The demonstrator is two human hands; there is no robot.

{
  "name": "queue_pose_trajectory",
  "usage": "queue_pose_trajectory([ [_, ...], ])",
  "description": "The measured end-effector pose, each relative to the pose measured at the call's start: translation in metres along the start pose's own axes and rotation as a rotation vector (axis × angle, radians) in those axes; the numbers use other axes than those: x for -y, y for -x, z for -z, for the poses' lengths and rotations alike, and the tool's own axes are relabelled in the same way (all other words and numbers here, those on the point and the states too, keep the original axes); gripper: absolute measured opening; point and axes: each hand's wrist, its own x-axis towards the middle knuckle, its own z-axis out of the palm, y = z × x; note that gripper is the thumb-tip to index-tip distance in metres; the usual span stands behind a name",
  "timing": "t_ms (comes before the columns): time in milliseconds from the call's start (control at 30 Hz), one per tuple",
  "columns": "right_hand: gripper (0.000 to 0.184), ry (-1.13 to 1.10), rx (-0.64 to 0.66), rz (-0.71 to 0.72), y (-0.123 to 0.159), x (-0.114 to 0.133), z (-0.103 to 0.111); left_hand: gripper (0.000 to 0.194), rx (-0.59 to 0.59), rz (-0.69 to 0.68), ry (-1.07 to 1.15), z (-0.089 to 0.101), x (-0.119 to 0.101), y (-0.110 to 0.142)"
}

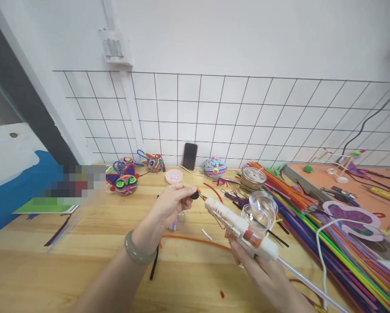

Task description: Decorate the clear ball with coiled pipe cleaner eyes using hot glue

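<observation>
My left hand [177,202] pinches a small black coiled piece [195,195] with a bit of orange at its edge. The kind of this piece is too small to make out. In my right hand [255,265] is a white hot glue gun [229,217], a clear glue stick [308,280] running out of its back. The gun's nozzle touches or nearly touches the black piece; which of the two I cannot tell. Beneath my hands, an orange pipe cleaner [195,240] lies across the wooden table [93,265]. A black pipe cleaner [154,263] lies beside my left wrist.
Colourful decorated balls [126,184] stand at the back left, near a pink bowl [174,176]. A phone [190,156] leans on the wall grid. Clear plastic half-shells [256,216], a tape roll [252,180] and bundled pipe cleaners [341,256] fill the right side. A white cord [320,243] loops there.
</observation>
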Motion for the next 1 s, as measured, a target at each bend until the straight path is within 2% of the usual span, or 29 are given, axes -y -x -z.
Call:
queue_pose_trajectory([
  [433, 0.016, -0.001, -0.005, -0.041, 0.0, 0.001, -0.001, 0.015, 0.014, -0.006, -0.006, 0.001, -0.001, -0.001],
  [833, 0.019, 0.051, -0.01, -0.014, -0.001, 0.0, 0.0, 0.017, -0.001, -0.009, 0.002, 0.0, -0.004, 0.001],
  [1000, 0.019, 0.096, -0.034, -0.012, 0.002, -0.012, 0.005, 0.019, -0.014, -0.04, 0.006, 0.002, -0.007, 0.002],
])
